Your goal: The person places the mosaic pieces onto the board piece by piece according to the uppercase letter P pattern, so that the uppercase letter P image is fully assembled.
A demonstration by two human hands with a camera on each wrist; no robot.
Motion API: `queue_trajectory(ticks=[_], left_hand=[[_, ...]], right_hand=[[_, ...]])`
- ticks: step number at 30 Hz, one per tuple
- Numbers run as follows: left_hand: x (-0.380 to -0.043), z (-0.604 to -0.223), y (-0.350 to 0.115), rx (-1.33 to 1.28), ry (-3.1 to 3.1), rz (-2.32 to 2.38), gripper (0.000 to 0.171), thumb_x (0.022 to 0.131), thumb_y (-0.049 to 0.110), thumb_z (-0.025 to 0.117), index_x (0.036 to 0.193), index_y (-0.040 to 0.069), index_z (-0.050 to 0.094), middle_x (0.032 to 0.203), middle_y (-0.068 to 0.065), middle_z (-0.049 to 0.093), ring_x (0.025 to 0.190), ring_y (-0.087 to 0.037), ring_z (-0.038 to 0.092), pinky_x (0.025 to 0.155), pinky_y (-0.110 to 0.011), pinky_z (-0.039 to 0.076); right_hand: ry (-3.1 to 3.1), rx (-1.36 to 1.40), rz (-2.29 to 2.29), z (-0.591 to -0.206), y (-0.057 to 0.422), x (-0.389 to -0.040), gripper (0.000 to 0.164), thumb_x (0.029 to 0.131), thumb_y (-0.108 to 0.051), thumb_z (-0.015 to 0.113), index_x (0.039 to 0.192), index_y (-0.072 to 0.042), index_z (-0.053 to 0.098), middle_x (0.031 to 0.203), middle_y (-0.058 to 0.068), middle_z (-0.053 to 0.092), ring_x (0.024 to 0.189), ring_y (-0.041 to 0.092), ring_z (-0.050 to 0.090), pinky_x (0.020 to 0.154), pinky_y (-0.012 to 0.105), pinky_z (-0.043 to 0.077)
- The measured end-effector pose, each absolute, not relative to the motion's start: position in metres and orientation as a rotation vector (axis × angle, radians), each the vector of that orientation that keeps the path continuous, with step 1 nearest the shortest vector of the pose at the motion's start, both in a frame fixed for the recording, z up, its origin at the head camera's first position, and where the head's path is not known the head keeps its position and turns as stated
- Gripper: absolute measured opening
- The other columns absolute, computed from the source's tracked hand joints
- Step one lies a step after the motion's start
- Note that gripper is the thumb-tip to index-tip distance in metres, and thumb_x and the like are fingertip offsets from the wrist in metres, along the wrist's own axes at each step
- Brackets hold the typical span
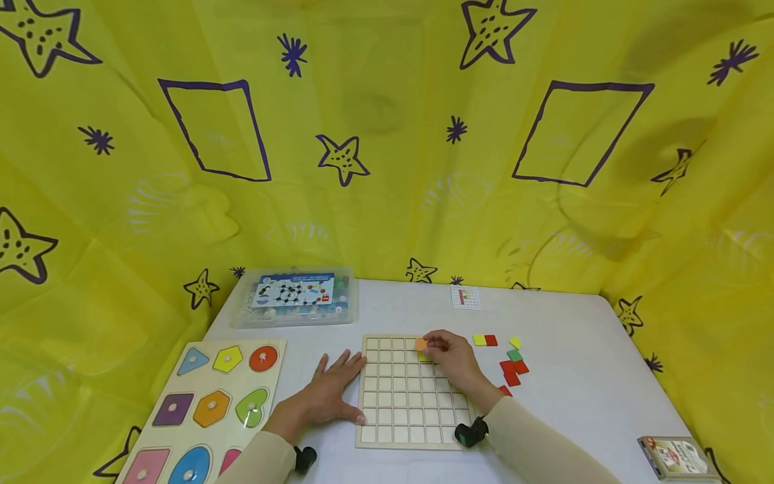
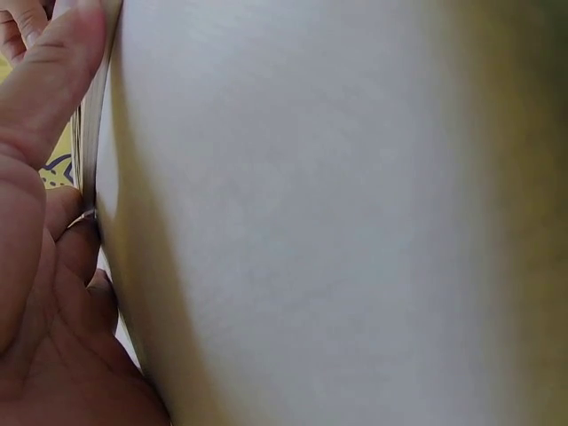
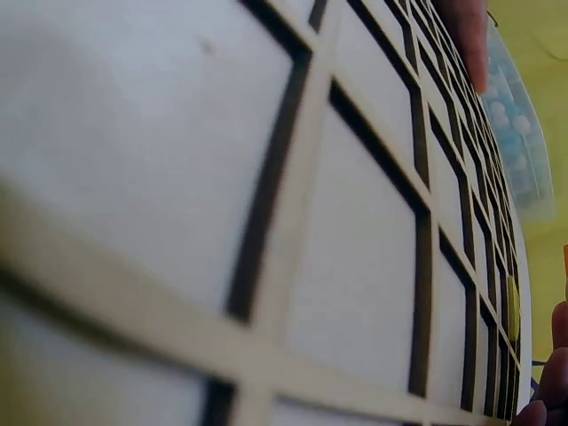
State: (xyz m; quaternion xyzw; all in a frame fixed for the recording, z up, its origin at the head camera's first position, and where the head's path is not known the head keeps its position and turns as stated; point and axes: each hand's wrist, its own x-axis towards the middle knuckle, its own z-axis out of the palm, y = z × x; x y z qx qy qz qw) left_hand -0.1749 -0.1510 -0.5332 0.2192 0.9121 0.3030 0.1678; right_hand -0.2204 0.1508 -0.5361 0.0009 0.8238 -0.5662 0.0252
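A wooden grid board (image 1: 400, 433) of square cells lies flat on the table. Over its top row, my right hand (image 1: 453, 363) pinches an orange square tile (image 1: 420, 345) between thumb and fingers. Just below that, a yellow tile (image 1: 424, 357) sits in the grid, partly hidden by the hand; the right wrist view also shows this yellow tile (image 3: 514, 309) among the cells. My left hand (image 1: 326, 393) rests with spread fingers at the board's left edge, thumb and fingertips touching it. The left wrist view shows that hand's palm (image 2: 62, 319) and thumb close by the board's side.
Right of the board lie red tiles (image 1: 511, 378), a green tile (image 1: 514, 355) and yellow pieces (image 1: 479, 340). A small pattern card (image 1: 465, 298) is behind. A knob shape puzzle (image 1: 232, 376) and plastic box (image 1: 296, 316) stand left; a small box (image 1: 677, 457) lies front right.
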Motion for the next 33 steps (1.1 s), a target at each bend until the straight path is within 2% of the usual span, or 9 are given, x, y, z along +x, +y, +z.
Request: queue_trajectory(ticks=[18, 27, 33], left_hand=[[-0.175, -0.534, -0.151, 0.630, 2.598, 0.857, 0.118, 0.072, 0.046, 0.094, 0.165, 0.006, 0.034, 0.173, -0.013, 0.029, 0.164, -0.038, 0.013, 0.130, -0.066, -0.006], [-0.174, -0.533, -0.150, 0.621, 2.597, 0.852, 0.118, 0.072, 0.046, 0.094, 0.165, 0.006, 0.034, 0.174, -0.014, 0.029, 0.164, -0.038, 0.013, 0.130, -0.066, -0.006], [-0.174, -0.531, -0.150, 0.620, 2.594, 0.861, 0.117, 0.072, 0.045, 0.094, 0.165, 0.006, 0.034, 0.173, -0.014, 0.029, 0.164, -0.038, 0.013, 0.130, -0.066, -0.006]], right_hand=[[2.714, -0.166, -1.591, -0.542, 0.139, -0.216, 0.018, 0.089, 0.001, 0.080, 0.106, -0.005, 0.077, 0.091, 0.002, 0.073, 0.082, 0.012, 0.062, 0.071, 0.020, 0.054], [2.753, -0.192, -1.487, -0.542, 0.136, -0.216, 0.018, 0.088, 0.000, 0.082, 0.103, -0.009, 0.076, 0.088, -0.002, 0.072, 0.081, 0.011, 0.061, 0.073, 0.023, 0.053], [2.787, -0.193, -1.386, -0.541, 0.136, -0.215, 0.018, 0.088, -0.005, 0.083, 0.103, -0.012, 0.076, 0.091, -0.003, 0.071, 0.085, 0.014, 0.057, 0.079, 0.029, 0.051]])
